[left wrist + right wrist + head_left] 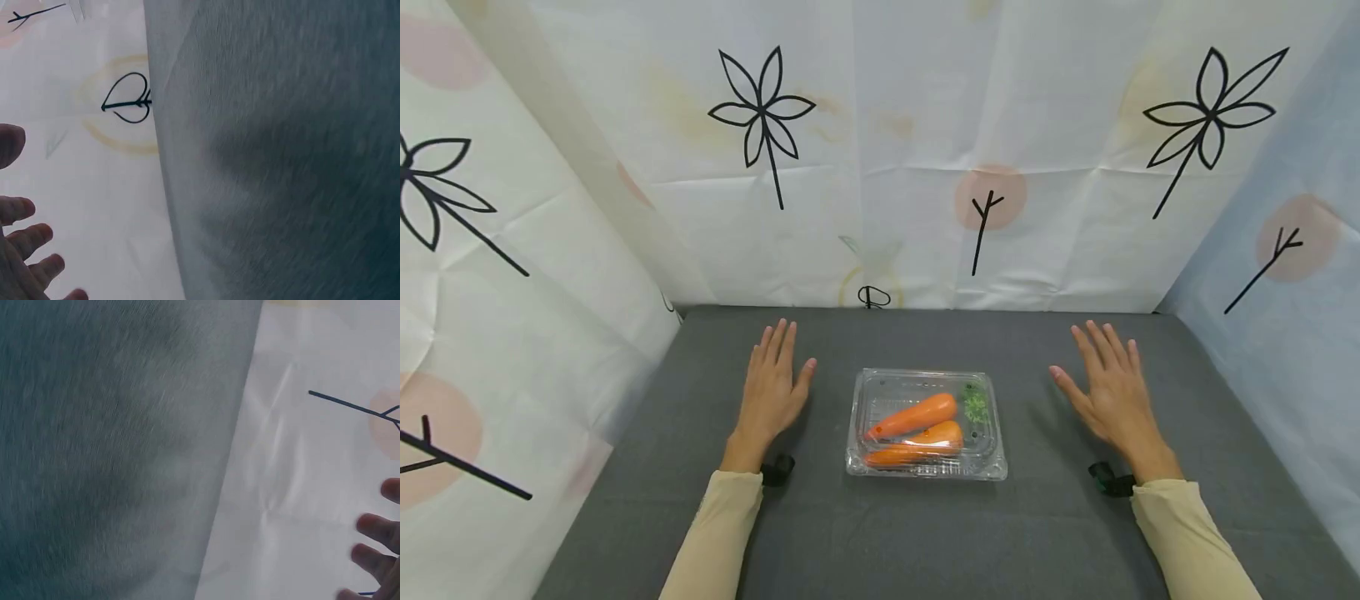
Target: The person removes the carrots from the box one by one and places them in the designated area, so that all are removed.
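Note:
A clear plastic clamshell box [925, 477] lies in the middle of the grey table, its lid down. Two orange carrots [917, 417] show through the lid, one behind the other, with a small green piece [976, 403] at the right end. To the left of the box is my left hand [771, 387], fingers straight and thumb apart, holding nothing. My right hand [1112, 396] is on the other side, farther from the box, its fingers spread and nothing in it. Only fingertips of each hand appear at the edges of the wrist views.
The grey cloth-covered table [925, 542] is bounded by a white printed curtain [910, 100] at the back, with more fabric along both sides. A dark wrist strap [777, 470] sits at each cuff.

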Available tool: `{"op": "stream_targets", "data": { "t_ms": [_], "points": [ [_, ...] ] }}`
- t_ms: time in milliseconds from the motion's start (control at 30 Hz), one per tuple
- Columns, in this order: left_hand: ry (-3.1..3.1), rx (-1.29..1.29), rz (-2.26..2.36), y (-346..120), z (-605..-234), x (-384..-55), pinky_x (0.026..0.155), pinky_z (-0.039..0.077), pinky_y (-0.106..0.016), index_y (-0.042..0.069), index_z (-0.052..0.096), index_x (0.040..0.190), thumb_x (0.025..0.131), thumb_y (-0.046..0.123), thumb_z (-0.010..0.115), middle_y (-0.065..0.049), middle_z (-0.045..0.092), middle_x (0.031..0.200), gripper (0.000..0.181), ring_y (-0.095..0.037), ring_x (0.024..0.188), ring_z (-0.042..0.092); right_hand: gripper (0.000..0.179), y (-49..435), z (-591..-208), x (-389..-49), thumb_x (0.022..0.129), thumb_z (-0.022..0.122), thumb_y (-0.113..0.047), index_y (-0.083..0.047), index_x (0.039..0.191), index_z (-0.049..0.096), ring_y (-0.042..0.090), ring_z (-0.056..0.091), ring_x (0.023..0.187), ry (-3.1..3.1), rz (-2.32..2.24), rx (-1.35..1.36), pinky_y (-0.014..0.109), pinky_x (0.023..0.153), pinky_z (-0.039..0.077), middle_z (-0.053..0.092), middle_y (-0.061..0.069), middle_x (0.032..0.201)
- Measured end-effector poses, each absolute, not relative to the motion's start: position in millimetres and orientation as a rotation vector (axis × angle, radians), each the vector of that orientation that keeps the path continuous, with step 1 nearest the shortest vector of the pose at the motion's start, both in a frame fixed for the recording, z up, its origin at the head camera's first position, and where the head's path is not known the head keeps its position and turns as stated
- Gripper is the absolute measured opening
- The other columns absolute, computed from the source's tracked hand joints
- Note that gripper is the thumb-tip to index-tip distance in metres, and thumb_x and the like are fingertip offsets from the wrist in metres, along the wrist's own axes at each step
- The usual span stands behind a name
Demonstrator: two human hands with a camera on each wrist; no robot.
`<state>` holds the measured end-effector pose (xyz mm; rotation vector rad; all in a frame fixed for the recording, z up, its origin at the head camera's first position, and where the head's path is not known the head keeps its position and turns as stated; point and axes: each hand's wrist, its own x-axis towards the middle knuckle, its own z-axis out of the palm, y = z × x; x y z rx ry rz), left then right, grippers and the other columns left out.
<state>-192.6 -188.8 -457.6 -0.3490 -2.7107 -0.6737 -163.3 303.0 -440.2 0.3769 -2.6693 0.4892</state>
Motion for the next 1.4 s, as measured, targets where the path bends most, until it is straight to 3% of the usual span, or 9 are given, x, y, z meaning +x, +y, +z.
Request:
{"op": "stream_targets", "data": {
  "t_ms": [100, 200, 367, 500, 667, 867, 1200, 1400],
  "points": [
    [-2.68, -0.337, -0.896, -185.0, -462.4, -189.6, 0.115, 0.023, -0.064, 0.006, 0.025, 0.161, 0.108, 0.038, 0.048, -0.019, 0.025, 0.164, 0.066, -0.04, 0.151, 0.02, 0.064, 294.5, -441.2, -156.5, 0.104, 0.057, -0.04, 0.001, 0.151, 0.042, 0.051, 0.034, 0.138, -2.647, 0.637, 0.353, 0.069, 0.109, 0.025, 0.04, 0.031, 0.148],
    [-2.606, -0.314, -1.167, -180.8, -468.3, -187.2, 0.11, 0.031, -0.065, 0.006, 0.033, 0.158, 0.108, 0.033, 0.052, -0.02, 0.035, 0.158, 0.06, -0.041, 0.144, 0.032, 0.051, 284.5, -443.2, -149.0, 0.104, 0.06, -0.029, 0.001, 0.144, 0.051, 0.049, 0.046, 0.125, -2.615, 0.826, 0.323, 0.067, 0.096, 0.038, 0.051, 0.028, 0.138],
    [-2.406, -0.231, -1.607, -169.3, -477.9, -186.0, 0.1, 0.047, -0.048, -0.003, 0.05, 0.145, 0.105, 0.015, 0.059, -0.026, 0.057, 0.133, 0.045, -0.039, 0.122, 0.056, 0.032, 270.1, -449.2, -141.0, 0.1, 0.066, -0.011, 0.0, 0.129, 0.065, 0.018, 0.061, 0.107, -2.502, 1.073, 0.364, 0.037, 0.089, 0.05, 0.066, 0.014, 0.119],
    [-2.229, -0.106, -1.984, -158.9, -483.2, -183.6, 0.084, 0.056, -0.03, -0.009, 0.056, 0.136, 0.103, 0.005, 0.059, -0.032, 0.065, 0.115, 0.036, -0.029, 0.098, 0.069, 0.025, 259.2, -451.1, -133.5, 0.095, 0.069, 0.0, 0.002, 0.12, 0.069, 0.0, 0.06, 0.098, -2.436, 1.259, 0.443, 0.019, 0.085, 0.049, 0.069, 0.011, 0.109],
    [-2.091, -0.012, -2.343, -148.6, -488.8, -176.1, 0.077, 0.057, -0.027, -0.012, 0.055, 0.136, 0.104, 0.006, 0.056, -0.027, 0.067, 0.108, 0.036, -0.015, 0.085, 0.069, 0.023, 249.1, -449.5, -123.2, 0.092, 0.07, 0.006, -0.001, 0.114, 0.071, 0.005, 0.063, 0.093, -2.394, 1.439, 0.525, 0.017, 0.082, 0.049, 0.069, 0.01, 0.104],
    [-2.093, -0.015, -2.495, -138.8, -495.0, -168.5, 0.075, 0.057, -0.029, -0.008, 0.058, 0.134, 0.105, 0.011, 0.057, -0.01, 0.067, 0.1, 0.035, -0.016, 0.082, 0.065, 0.026, 242.0, -447.1, -111.7, 0.087, 0.073, 0.011, -0.006, 0.106, 0.072, 0.012, 0.064, 0.085, -2.362, 1.512, 0.674, 0.021, 0.077, 0.051, 0.069, 0.005, 0.097],
    [-2.102, 0.003, -2.535, -134.3, -502.7, -164.0, 0.069, 0.055, -0.026, -0.01, 0.064, 0.125, 0.103, 0.013, 0.06, -0.007, 0.068, 0.092, 0.032, -0.016, 0.078, 0.063, 0.021, 241.2, -454.7, -97.6, 0.084, 0.08, 0.002, -0.01, 0.098, 0.072, 0.016, 0.062, 0.081, -2.469, 1.557, 0.821, 0.034, 0.071, 0.053, 0.067, -0.002, 0.094],
    [-2.086, -0.007, -2.551, -134.3, -503.0, -164.0, 0.069, 0.055, -0.026, -0.011, 0.065, 0.124, 0.102, 0.012, 0.062, -0.007, 0.068, 0.091, 0.031, -0.016, 0.077, 0.064, 0.028, 241.3, -459.9, -94.6, 0.078, 0.088, -0.006, -0.018, 0.099, 0.073, 0.019, 0.061, 0.082, -2.483, 1.482, 0.912, 0.035, 0.071, 0.051, 0.067, -0.001, 0.095]
  ]
}}
